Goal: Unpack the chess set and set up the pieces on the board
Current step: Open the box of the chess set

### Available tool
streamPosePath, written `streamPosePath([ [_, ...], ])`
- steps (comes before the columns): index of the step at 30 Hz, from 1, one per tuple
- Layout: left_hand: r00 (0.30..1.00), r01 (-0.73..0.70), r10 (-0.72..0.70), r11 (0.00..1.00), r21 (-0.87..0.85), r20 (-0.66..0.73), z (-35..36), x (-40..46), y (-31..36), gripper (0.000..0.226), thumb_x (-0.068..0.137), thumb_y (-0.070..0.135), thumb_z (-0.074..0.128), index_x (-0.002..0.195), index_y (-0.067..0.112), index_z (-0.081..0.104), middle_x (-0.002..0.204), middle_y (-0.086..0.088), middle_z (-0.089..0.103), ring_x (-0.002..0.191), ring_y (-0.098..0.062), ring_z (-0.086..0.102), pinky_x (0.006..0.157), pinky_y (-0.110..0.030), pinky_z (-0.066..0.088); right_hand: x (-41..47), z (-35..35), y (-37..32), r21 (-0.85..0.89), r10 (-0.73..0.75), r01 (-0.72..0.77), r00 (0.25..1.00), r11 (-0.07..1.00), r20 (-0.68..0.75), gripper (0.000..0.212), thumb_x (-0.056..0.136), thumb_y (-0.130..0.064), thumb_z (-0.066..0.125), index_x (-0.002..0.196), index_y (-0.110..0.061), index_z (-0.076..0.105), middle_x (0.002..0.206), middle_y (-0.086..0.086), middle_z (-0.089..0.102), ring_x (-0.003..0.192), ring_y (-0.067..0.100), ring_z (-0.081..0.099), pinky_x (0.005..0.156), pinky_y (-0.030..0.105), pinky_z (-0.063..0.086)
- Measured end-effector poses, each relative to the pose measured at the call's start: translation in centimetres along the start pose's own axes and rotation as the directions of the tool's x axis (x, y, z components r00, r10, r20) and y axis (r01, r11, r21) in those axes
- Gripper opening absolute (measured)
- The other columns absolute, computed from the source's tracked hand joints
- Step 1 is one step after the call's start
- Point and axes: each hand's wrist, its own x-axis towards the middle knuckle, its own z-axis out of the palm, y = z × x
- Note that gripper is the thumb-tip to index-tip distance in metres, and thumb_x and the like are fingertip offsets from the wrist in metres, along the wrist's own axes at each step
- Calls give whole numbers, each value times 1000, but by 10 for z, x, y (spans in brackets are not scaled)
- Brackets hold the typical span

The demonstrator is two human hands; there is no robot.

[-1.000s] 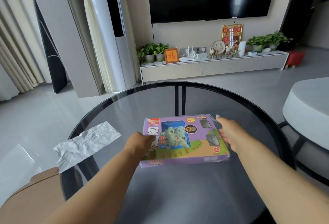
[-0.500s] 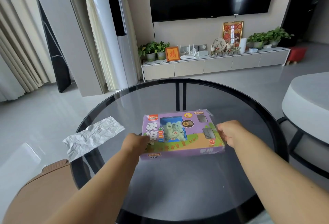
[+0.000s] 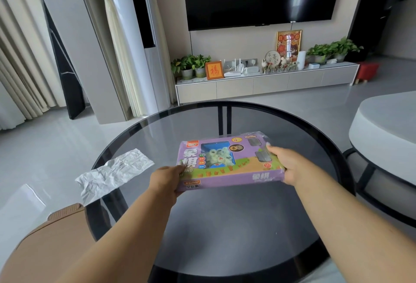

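Item: one chess set box (image 3: 227, 161), purple, with a blue window showing pale round pieces inside, apparently wrapped in clear film that puckers at its far right corner. We hold it above the round glass table (image 3: 225, 226), tilted slightly toward us, between both hands. Our left hand (image 3: 165, 181) grips the near left corner, fingers curled under the box and thumb over the printed face. Our right hand (image 3: 290, 165) grips the right end, fingers curled round the edge, one fingertip lying on the top face near the grey panels. Change noted: a second ago our right hand lay flatter with its fingers extended along the right end; it has since curled round that end into a firm hold, and the box now sits a little nearer to us, clear of the glass as far as we can judge. Reading for the task: we judge unpacking is at its very start, since the box remains shut and wrapped, no board is out and no piece is placed. The two-handed grip suits tearing the film or working open an end flap next. Also present: a crumpled white sheet (image 3: 114, 173) lying on the left rim of the table, well apart from the box; a brown chair back (image 3: 45, 237) at lower left; a white table (image 3: 387, 129) to the right.
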Motion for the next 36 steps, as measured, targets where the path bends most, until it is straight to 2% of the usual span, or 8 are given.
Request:
streamPosePath([
  [3,998,-24,20,997,-76,-51,4,4,-3,17,93,12,56,78,6,54,81,-14,65,62,-27,62,69,-40,53,3,-2,1,41,-26,27,1000,999,-7,29,94,-38,55,93,-12,66,76,9,73,67,25,69,65,39,56],
  [7,989,-72,48,984,-165,-143,11,9,-8,26,93,17,58,70,10,48,77,-12,61,60,-27,58,55,-31,50,4,-7,4,89,-28,35,997,995,-77,44,93,-52,48,104,-14,68,100,13,72,86,31,71,68,40,57],
  [16,967,-114,75,982,-150,-243,19,13,-7,31,95,22,54,69,8,46,75,-9,52,69,-26,55,61,-33,49,10,-16,18,260,-16,26,999,965,-39,34,99,-32,44,111,-11,68,111,14,69,100,32,67,94,51,49],
  [20,978,-162,131,969,-187,-164,19,12,-9,33,90,23,64,66,6,49,75,-13,58,69,-29,58,73,-39,50,11,-15,20,406,15,-33,999,913,48,35,100,-31,39,112,-14,67,108,11,71,89,27,71,77,42,58],
  [22,978,-176,152,969,-174,-143,19,12,-11,28,87,14,67,66,5,51,75,-14,61,66,-27,59,66,-34,52,12,-13,21,411,17,-48,997,911,78,36,101,-34,37,109,-15,67,105,12,71,83,27,72,70,41,59],
  [25,969,-176,148,975,-132,-199,18,19,-17,27,87,11,65,66,7,49,72,-14,60,64,-29,59,60,-32,51,14,-10,24,355,6,-37,996,934,86,34,99,-34,42,114,-15,66,107,12,71,91,28,70,81,42,54],
  [30,965,-161,129,978,-129,-228,15,27,-18,26,90,15,62,68,8,49,76,-16,61,68,-32,61,51,-30,50,9,-6,22,276,-58,15,987,961,148,21,95,-23,53,108,-12,66,100,12,73,80,24,71,59,32,58],
  [36,981,-116,88,980,-161,-173,2,29,-11,22,93,11,53,72,9,47,76,-11,55,69,-29,57,69,-34,50,11,-10,19,320,-101,75,993,944,65,24,92,-17,54,111,-9,65,104,14,70,83,26,68,73,36,54],
])
